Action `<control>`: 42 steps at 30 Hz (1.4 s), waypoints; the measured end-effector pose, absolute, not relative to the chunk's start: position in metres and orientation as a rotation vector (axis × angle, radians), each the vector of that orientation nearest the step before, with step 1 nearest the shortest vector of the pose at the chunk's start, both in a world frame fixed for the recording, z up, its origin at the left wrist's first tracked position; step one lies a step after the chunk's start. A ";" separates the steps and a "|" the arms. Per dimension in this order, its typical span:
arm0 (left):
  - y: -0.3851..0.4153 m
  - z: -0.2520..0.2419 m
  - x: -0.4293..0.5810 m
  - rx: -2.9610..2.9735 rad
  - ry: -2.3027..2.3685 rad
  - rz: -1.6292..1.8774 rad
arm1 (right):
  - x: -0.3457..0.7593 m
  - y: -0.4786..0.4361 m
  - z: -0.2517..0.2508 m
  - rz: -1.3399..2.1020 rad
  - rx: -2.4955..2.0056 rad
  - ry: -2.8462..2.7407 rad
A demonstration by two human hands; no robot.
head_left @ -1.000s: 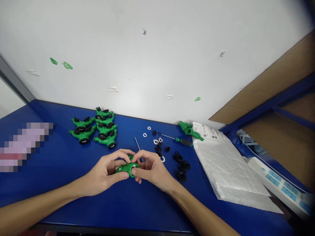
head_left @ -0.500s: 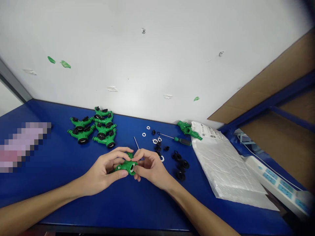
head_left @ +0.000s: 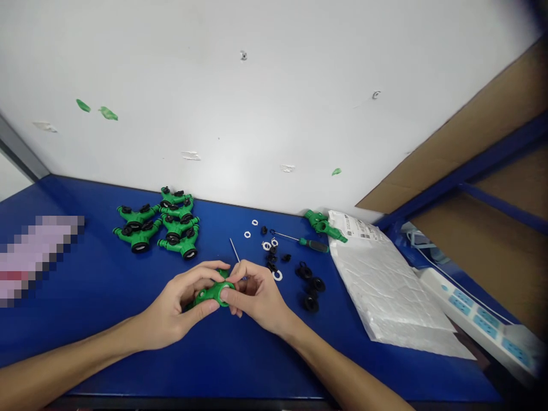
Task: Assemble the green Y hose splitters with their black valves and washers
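Observation:
A green Y-shaped fitting [head_left: 210,293] is held low over the blue table between both hands. My left hand [head_left: 180,305] is closed round its left side, thumb below and fingers above. My right hand [head_left: 257,291] pinches its right end, the thumb pressed over the round opening, where a bit of white shows. Behind my right hand lies a thin metal rod [head_left: 235,250], its lower end hidden. Assembled green fittings with black valves [head_left: 139,237] stand at the back left. White rings [head_left: 266,246] and small black parts [head_left: 271,258] are scattered right of the rod.
A green-handled screwdriver [head_left: 314,245] lies near bare green fittings [head_left: 324,227] at the back right. Black caps [head_left: 310,303] sit right of my right hand. Further right are a white padded bag [head_left: 385,279] and a power strip [head_left: 475,319]. A white wall [head_left: 257,114] rises behind.
My right thumb has moved over the fitting's opening, covering more of it. The fitting is turned slightly in my hands. The whole view has shifted a little, so the table items appear further left.

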State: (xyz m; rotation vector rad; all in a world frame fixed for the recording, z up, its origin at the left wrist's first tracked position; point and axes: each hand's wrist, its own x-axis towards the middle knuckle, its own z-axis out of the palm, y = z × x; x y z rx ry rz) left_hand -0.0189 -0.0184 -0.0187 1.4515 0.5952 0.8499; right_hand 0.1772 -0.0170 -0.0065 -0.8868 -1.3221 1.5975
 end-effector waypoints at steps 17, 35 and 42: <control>-0.016 -0.013 -0.016 1.351 0.634 0.994 | 0.193 -0.014 0.003 1.438 -0.576 -1.257; -0.012 -0.008 -0.019 1.380 0.669 0.997 | 0.271 0.002 0.040 1.000 -1.001 -1.477; -0.012 -0.010 -0.018 1.351 0.671 1.018 | 0.315 -0.054 0.040 0.660 -1.733 -2.080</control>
